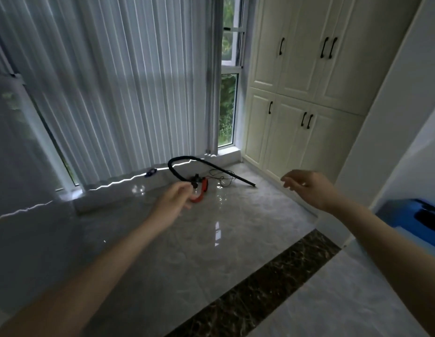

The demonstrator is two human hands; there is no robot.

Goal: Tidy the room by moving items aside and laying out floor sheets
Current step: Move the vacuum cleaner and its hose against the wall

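Observation:
A black hose (187,161) lies curved on the glossy grey floor (187,251) below the window ledge. Its far end reaches toward the cabinets. A red curved handle (203,190) and a thin black wire (221,178) sit at its middle. My left hand (172,198) is stretched out to the red handle, with thumb and fingers curled around its lower end. My right hand (306,188) hovers to the right of the hose, fingers spread, holding nothing. No floor sheets are in view.
White vertical blinds (114,81) cover the window above a low ledge (129,181) that carries a small blue item (150,171). Cream cabinets (301,105) fill the right wall. A blue object (415,215) sits at the right edge. A dark marble strip (260,288) crosses the floor.

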